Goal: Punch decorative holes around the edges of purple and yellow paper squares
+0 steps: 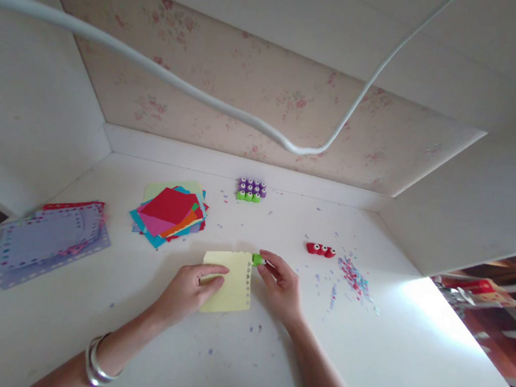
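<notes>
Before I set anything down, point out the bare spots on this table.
The widest patch of table lies between the right forearm, the confetti and the right edge. Another lies between the left forearm and lavender sheets. Crowded: the middle, with the yellow sheet and both hands, and the coloured papers behind.

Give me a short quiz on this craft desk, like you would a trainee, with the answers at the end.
1. What does the right hand hold?
A) scissors
B) a green punch
C) a glue stick
2. True or false: the silver bracelet is on the left arm.
3. How many red punches sit in the row?

Key: 1 B; 2 true; 3 three.
</notes>
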The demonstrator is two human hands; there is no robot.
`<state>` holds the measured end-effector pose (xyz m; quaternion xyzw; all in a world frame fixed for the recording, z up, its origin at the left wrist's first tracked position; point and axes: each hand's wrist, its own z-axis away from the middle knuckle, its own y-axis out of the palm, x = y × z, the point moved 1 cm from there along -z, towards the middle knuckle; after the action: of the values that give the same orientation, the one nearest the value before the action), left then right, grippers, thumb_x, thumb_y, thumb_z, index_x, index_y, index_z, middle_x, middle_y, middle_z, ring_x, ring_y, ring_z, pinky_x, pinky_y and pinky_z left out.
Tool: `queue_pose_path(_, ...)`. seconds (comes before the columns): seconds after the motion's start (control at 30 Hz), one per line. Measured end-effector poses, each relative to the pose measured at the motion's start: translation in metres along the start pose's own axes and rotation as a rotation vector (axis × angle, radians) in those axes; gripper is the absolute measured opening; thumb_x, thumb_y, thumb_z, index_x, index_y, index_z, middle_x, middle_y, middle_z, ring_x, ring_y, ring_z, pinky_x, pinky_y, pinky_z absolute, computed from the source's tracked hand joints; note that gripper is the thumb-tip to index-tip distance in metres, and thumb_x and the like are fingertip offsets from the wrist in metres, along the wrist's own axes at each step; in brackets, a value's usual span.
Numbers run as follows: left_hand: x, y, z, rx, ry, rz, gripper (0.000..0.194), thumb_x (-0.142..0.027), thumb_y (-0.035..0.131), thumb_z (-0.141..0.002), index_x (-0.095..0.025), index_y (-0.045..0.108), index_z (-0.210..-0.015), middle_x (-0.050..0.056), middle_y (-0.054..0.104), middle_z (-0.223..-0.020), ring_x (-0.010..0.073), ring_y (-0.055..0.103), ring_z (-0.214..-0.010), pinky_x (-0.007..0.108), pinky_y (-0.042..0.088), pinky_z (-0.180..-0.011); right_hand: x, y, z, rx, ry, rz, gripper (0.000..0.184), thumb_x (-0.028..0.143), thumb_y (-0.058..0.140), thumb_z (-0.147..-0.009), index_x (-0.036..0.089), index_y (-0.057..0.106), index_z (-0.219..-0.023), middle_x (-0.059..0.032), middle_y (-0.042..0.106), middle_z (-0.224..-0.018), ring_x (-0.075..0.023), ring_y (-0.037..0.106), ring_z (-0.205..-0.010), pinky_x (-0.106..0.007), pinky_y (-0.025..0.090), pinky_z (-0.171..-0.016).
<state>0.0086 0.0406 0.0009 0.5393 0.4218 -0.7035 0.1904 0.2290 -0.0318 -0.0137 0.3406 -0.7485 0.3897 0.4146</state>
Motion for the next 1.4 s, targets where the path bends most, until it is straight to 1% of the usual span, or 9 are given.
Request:
queue_pose_path(0.2,-0.002,-0.001,0.001,-0.002,0.007,0.007,0.028,-0.035,0.059,-0.086,-0.021,0.073,-0.105,0.002,0.073,-0.113,0.0204,0.067,-0.106,0.029,0.052,-0.095,-0.005,-0.004,-0.002,-0.056,-0.002,0.017,0.02,0.029,0.063,-0.089,0.023,0.068,-0.107,-0.0089,0.069,-0.116,-0.0215,0.069,-0.1,-0.04,0.06,-0.088)
queue_pose_path(0.3,-0.002,-0.001,0.0,0.006,0.004,0.003,0.028,-0.034,0.058,-0.086,-0.021,0.073,-0.105,0.002,0.073,-0.112,0.0203,0.068,-0.105,0.03,0.052,-0.095,-0.003,-0.003,-0.001,-0.034,-0.03,0.024,0.019,0.028,0.062,-0.089,0.024,0.068,-0.108,-0.0092,0.069,-0.116,-0.0217,0.068,-0.102,-0.04,0.06,-0.089)
queue_pose_path(0.5,-0.001,0.001,-0.001,0.024,0.005,0.01,0.029,-0.034,0.057,-0.087,-0.02,0.073,-0.106,0.002,0.072,-0.114,0.0198,0.067,-0.108,0.029,0.052,-0.096,0.003,0.0,0.001,0.029,-0.072,0.127,0.018,0.027,0.06,-0.091,0.024,0.069,-0.106,-0.0092,0.069,-0.116,-0.0233,0.068,-0.103,-0.042,0.059,-0.089)
queue_pose_path(0.8,-0.004,0.0,0.0,0.026,-0.006,0.007,0.028,-0.032,0.057,-0.086,-0.019,0.073,-0.104,0.002,0.073,-0.113,0.0199,0.067,-0.107,0.028,0.052,-0.095,0.003,-0.001,0.001,0.047,-0.093,0.178,0.017,0.025,0.06,-0.091,0.025,0.069,-0.106,-0.0076,0.07,-0.115,-0.0222,0.067,-0.105,-0.041,0.057,-0.091)
queue_pose_path(1.13,-0.004,0.003,0.0,0.05,-0.014,0.007,0.028,-0.033,0.056,-0.087,-0.02,0.073,-0.106,0.002,0.073,-0.114,0.0197,0.068,-0.106,0.027,0.053,-0.094,0.005,0.0,0.002,0.089,-0.165,0.221,0.017,0.024,0.059,-0.092,0.025,0.069,-0.106,-0.0062,0.071,-0.111,-0.0198,0.067,-0.103,-0.037,0.056,-0.091)
queue_pose_path(1.2,-0.003,0.004,0.0,0.066,0.008,-0.026,0.029,-0.032,0.055,-0.088,-0.02,0.072,-0.108,0.003,0.072,-0.114,0.0197,0.068,-0.106,0.026,0.053,-0.093,0.004,0.0,0.002,0.112,-0.164,0.245,0.018,0.025,0.059,-0.092,0.025,0.069,-0.107,-0.0065,0.071,-0.111,-0.02,0.068,-0.102,-0.037,0.056,-0.091)
queue_pose_path(1.3,-0.002,0.009,0.002,0.073,0.105,-0.151,0.028,-0.031,0.053,-0.09,-0.022,0.07,-0.111,0.003,0.072,-0.113,0.0193,0.067,-0.105,0.028,0.051,-0.096,0.003,0.001,0.003,0.156,-0.14,0.277,0.023,0.025,0.059,-0.091,0.025,0.068,-0.113,-0.0068,0.071,-0.112,-0.0206,0.068,-0.101,-0.037,0.057,-0.091)
queue_pose_path(1.37,-0.001,0.012,0.004,0.036,0.189,-0.264,0.028,-0.03,0.052,-0.092,-0.023,0.068,-0.114,0.004,0.071,-0.111,0.0193,0.066,-0.104,0.03,0.051,-0.096,0.003,0.002,0.004,0.185,-0.135,0.285,0.024,0.025,0.059,-0.091,0.025,0.068,-0.113,-0.0068,0.071,-0.113,-0.0206,0.068,-0.102,-0.037,0.056,-0.092)
queue_pose_path(1.4,-0.002,0.014,0.006,0.002,0.224,-0.328,0.029,-0.03,0.052,-0.092,-0.023,0.066,-0.116,0.005,0.07,-0.111,0.0192,0.067,-0.101,0.031,0.052,-0.093,0.003,0.002,0.004,0.199,-0.14,0.289,0.023,0.024,0.059,-0.091,0.025,0.069,-0.112,-0.0067,0.071,-0.113,-0.0205,0.068,-0.103,-0.037,0.056,-0.093)
